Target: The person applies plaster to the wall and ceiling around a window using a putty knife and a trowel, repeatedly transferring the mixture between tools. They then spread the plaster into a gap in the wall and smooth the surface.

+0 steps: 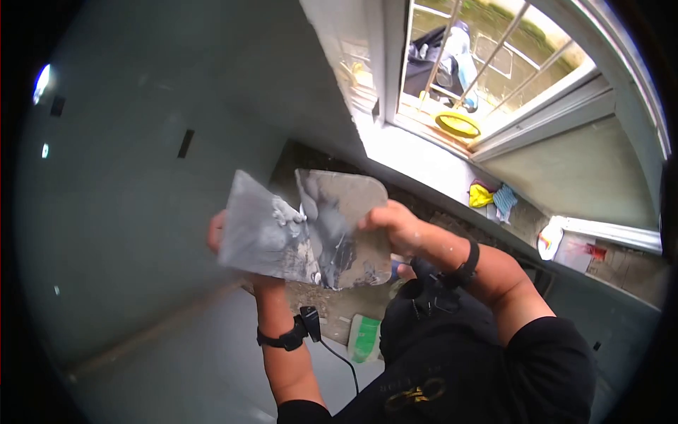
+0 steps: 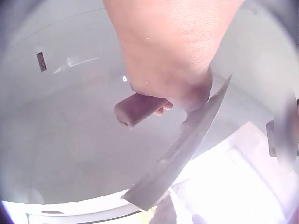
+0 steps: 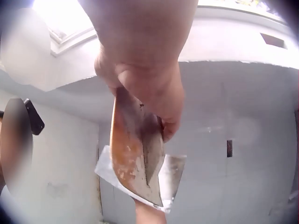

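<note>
My left hand (image 1: 216, 232) grips a plastering trowel by its thick round handle (image 2: 135, 109). The metal blade (image 1: 258, 233) is smeared with grey paste and blurred in the head view. A lump of pale wet paste (image 1: 286, 214) sits along its right side. In my right hand (image 1: 395, 222) is a flat, round-cornered putty board (image 1: 364, 191), held at its right side with fingers over its face. The right wrist view shows the board's orange-brown surface (image 3: 125, 151) with dried paste. Trowel and board meet edge to edge in a V in midair, in front of my chest.
A grey wall (image 1: 141, 177) with small dark slots rises at the left. At the upper right is a barred window with a white sill (image 1: 417, 159), holding a yellow cloth (image 1: 480, 196) and a blue cloth (image 1: 504, 200). A green-and-white packet (image 1: 365, 339) lies below.
</note>
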The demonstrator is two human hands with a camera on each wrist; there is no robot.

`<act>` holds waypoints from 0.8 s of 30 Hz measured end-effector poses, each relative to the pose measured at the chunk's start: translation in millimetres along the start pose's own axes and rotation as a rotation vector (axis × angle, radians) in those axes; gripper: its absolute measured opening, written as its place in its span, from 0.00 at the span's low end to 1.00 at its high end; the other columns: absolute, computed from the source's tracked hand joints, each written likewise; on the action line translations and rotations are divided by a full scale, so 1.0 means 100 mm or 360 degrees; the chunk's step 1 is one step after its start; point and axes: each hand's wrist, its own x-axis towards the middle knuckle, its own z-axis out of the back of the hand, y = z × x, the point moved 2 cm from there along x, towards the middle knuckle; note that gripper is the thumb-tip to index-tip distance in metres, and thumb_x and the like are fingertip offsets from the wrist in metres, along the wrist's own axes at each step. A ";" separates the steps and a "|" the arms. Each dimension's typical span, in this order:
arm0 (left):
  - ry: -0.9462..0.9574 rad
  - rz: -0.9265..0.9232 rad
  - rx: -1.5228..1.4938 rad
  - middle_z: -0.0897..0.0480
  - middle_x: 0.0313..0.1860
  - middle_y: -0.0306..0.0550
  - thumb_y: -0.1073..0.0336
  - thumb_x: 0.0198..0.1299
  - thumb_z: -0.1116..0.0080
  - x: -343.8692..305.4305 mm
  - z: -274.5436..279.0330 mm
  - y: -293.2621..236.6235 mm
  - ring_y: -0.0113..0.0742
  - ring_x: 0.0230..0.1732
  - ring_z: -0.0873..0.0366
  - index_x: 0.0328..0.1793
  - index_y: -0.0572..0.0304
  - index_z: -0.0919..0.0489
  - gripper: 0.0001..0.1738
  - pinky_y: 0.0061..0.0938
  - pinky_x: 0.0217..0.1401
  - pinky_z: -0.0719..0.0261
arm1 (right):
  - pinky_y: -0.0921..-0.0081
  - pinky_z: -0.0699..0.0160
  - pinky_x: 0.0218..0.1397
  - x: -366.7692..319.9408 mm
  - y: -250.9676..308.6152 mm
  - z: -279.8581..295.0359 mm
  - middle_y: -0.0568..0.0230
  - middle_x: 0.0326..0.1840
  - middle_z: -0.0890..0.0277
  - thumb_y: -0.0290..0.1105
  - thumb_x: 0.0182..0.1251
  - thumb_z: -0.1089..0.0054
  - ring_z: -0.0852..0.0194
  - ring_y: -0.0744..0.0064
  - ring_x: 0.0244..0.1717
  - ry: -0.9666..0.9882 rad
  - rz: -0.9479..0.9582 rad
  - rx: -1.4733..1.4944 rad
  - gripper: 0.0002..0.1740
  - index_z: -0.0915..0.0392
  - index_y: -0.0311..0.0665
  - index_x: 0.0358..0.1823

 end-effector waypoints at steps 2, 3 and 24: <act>0.0052 -0.0374 0.0705 0.24 0.40 0.42 0.61 0.62 0.34 -0.02 -0.23 -0.15 0.33 0.37 0.24 0.66 0.67 0.32 0.30 0.29 0.43 0.23 | 0.57 0.18 0.57 0.06 -0.16 0.09 0.54 0.56 0.22 0.32 0.59 0.43 0.19 0.59 0.51 0.0060 0.0040 0.0070 0.31 0.29 0.31 0.66; 0.0172 -0.0437 0.0803 0.25 0.37 0.41 0.65 0.59 0.32 -0.06 -0.25 -0.09 0.31 0.37 0.24 0.65 0.66 0.31 0.30 0.28 0.42 0.24 | 0.57 0.17 0.57 0.09 -0.25 0.15 0.53 0.57 0.22 0.31 0.59 0.43 0.18 0.58 0.53 0.0096 0.0045 0.0105 0.32 0.31 0.31 0.68; -0.0377 0.1978 -0.0016 0.21 0.58 0.45 0.48 0.77 0.62 -2.33 1.14 2.74 0.40 0.59 0.21 0.65 0.58 0.27 0.25 0.38 0.64 0.22 | 0.61 0.21 0.61 1.92 -1.16 3.31 0.66 0.41 0.22 0.20 0.61 0.43 0.22 0.68 0.45 -0.0570 0.0512 0.0760 0.13 0.23 0.36 0.48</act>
